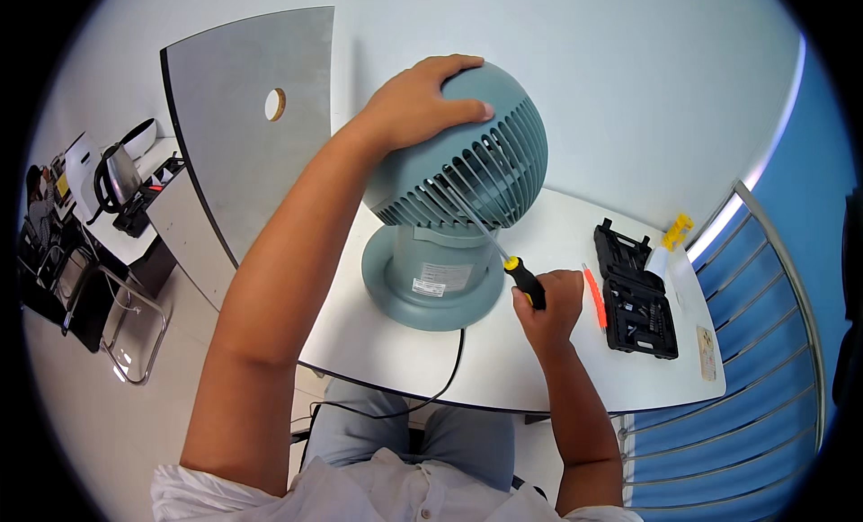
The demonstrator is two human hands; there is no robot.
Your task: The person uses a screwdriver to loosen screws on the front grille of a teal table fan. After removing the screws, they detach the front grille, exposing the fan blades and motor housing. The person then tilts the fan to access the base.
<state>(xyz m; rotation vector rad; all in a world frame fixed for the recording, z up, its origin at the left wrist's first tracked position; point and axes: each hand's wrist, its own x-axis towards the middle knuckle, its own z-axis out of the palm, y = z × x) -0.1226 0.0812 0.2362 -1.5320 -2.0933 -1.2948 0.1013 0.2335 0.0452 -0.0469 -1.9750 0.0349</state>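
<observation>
A round grey-green fan (422, 176) stands on the white table, its slatted grille facing right and toward me. My left hand (427, 104) rests spread over the top of the fan's head, thumb and fingers apart. In my right hand (553, 311) is a screwdriver (524, 279) with a black and yellow handle, gripped in closed fingers. Its long metal shaft slants up and left to the grille slats; whether the tip sits inside a slot or on a screw is hidden. Labels are stuck on the fan's base, and a black power cord (457, 365) runs from it off the table's front edge.
Right of my right hand lie an orange-red stick-like tool (595, 297) and an open black tool case (640, 320). A yellow object (678, 231) stands behind the case. A grey panel (261, 99) rises at the left, a metal railing (791, 279) at the right. A kettle (120, 173) is far left.
</observation>
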